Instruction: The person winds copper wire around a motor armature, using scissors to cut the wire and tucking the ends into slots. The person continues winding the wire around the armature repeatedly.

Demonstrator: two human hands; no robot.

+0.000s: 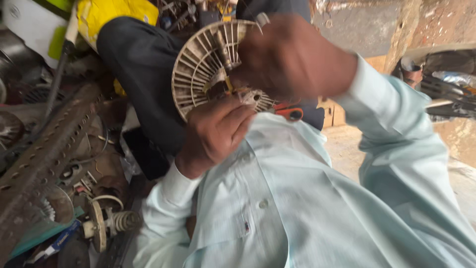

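The left hand [218, 131] is curled closed around the lower edge of a round, beige slotted plastic disc [203, 62], which rises just above it. The right hand [290, 57] grips the disc's right side, fingers closed on it. Below both spreads a pale blue shirt [297, 198]; left lies a perforated metal bar [44, 154].

The right hand [292, 57] was motion-blurred and hid part of the ribbed round fan part [203, 62]; its grip was unclear.
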